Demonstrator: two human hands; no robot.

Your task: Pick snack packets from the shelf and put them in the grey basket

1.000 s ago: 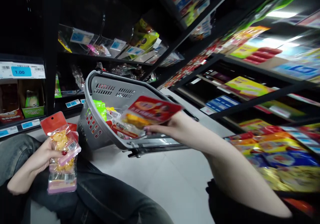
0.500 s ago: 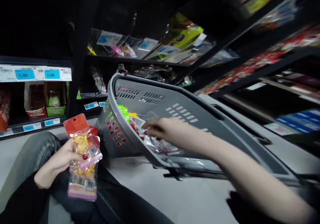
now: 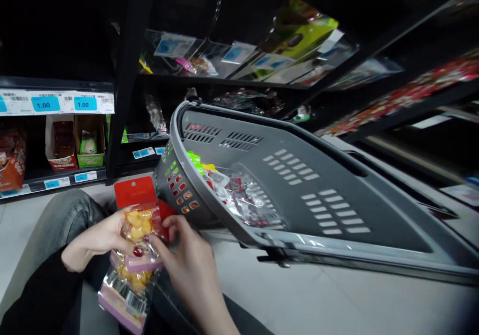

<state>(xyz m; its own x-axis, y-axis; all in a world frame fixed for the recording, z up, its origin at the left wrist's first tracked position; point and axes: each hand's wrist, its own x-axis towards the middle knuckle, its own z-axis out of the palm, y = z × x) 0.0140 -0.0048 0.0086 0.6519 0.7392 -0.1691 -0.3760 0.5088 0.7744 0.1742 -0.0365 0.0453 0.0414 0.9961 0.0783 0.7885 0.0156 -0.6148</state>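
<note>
My left hand [image 3: 98, 239] is closed round several clear snack packets [image 3: 135, 247] with red headers and yellow pieces inside, held over my knee. My right hand [image 3: 183, 255] has its fingers pinched on the upper packet, touching the red header next to my left thumb. Just to the right, a grey plastic shopping basket [image 3: 299, 195] stands tilted on the floor, with several wrapped snacks [image 3: 239, 195] and a bright green packet lying in its low end.
Black shop shelves [image 3: 127, 75] with blue price tags [image 3: 45, 104] and boxed goods stand behind the basket at left and centre. More stocked shelves run along the right. My jeans-clad leg [image 3: 60, 215] is at lower left on the pale tiled floor [image 3: 337, 300].
My right hand dropped the red snack packet into the basket, drew back to the left, and now pinches the packets in my left hand. The view swung left, closer to the basket.
</note>
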